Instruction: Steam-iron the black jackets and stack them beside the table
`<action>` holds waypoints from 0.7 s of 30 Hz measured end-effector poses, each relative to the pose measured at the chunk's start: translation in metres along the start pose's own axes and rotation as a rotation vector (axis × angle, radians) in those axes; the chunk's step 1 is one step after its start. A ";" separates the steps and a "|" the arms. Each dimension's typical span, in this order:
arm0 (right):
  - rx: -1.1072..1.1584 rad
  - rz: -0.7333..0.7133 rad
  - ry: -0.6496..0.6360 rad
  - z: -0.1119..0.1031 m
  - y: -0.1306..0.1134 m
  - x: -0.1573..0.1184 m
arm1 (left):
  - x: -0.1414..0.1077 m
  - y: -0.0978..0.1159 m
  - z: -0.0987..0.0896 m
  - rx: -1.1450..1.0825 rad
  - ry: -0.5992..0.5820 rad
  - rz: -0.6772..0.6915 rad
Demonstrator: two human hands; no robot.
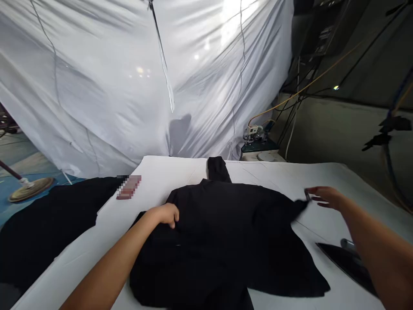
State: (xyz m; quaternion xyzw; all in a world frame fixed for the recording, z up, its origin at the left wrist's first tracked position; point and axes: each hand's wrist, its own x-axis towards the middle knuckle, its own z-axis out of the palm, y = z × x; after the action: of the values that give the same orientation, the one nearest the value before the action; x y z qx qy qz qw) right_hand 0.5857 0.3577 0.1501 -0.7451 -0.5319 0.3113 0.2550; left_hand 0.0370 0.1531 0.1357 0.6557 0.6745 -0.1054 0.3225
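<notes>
A black shirt [219, 232] lies spread and rumpled over a white-covered table in front of me. My left hand [166, 214] is closed on its left part, with the fingers curled into the cloth. Over on the right, my right hand [324, 196] pinches a corner of the shirt and holds it stretched out, raised off the table. Another piece of black cloth [218, 168] sticks out behind the shirt's far edge; whether it belongs to the shirt, I cannot tell. A dark iron [348, 262] rests near my right forearm, partly hidden by it.
The white table [174, 168] reaches back to a hanging white sheet [129, 86]. More black cloth [54, 219] drapes at the left edge, beside a blurred-out reddish item [129, 187]. Behind the table stands a small machine [254, 133] with cables. A dark clamp-like fitting [390, 129] hangs at right.
</notes>
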 end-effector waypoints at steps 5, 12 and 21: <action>-0.094 0.012 -0.274 0.059 -0.040 -0.002 | 0.039 -0.005 -0.011 -0.177 0.491 -0.167; -0.334 -0.409 -0.583 0.210 -0.104 -0.046 | 0.082 -0.008 0.029 -0.320 0.009 -0.196; -0.333 -0.589 -0.134 0.222 -0.173 -0.030 | 0.070 -0.002 -0.064 -0.026 0.735 -0.573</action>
State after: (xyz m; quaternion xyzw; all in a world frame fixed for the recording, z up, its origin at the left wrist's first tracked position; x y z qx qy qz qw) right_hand 0.3056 0.3930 0.1286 -0.5689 -0.7832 0.1815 0.1733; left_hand 0.0210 0.2462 0.1448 0.4328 0.8992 0.0575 0.0281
